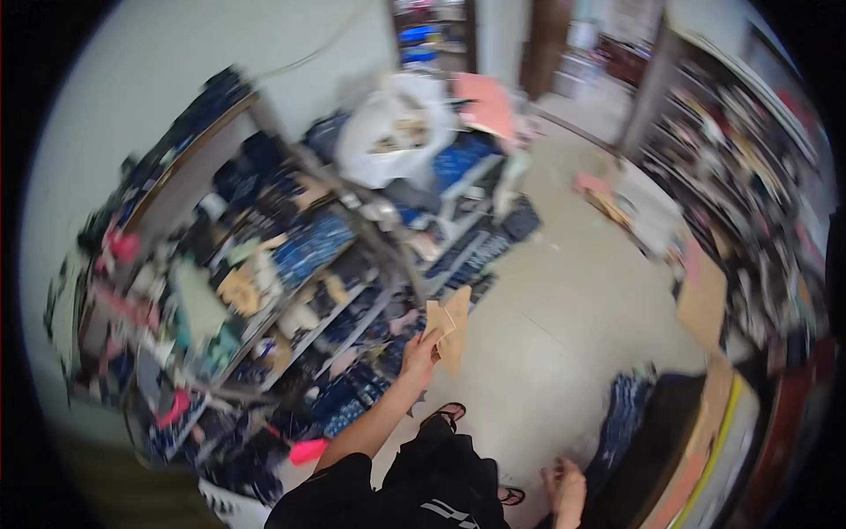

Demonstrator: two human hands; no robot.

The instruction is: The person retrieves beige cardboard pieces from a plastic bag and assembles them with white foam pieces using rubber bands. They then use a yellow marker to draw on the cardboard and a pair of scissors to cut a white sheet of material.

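My left hand (421, 353) reaches forward in the middle of the view, its fingers closed on flat tan cardboard pieces (454, 339). The pieces have angular, cut-out outlines and overlap one another. Low on the right hangs my right hand (566, 487), blurred, with its fingers loosely bent and a little apart. Nothing shows in it. Nearest to that hand is a stack of folded dark blue cloth (621, 414) beside a dark box-like space.
Crammed shelves of fabric scraps (308, 256) line the left side. A large white sack (397, 128) and a pink sheet (485, 106) lie beyond. More packed shelves (723, 150) stand right, with cardboard (701, 295) before them. Pale floor (555, 326) runs between toward a doorway.
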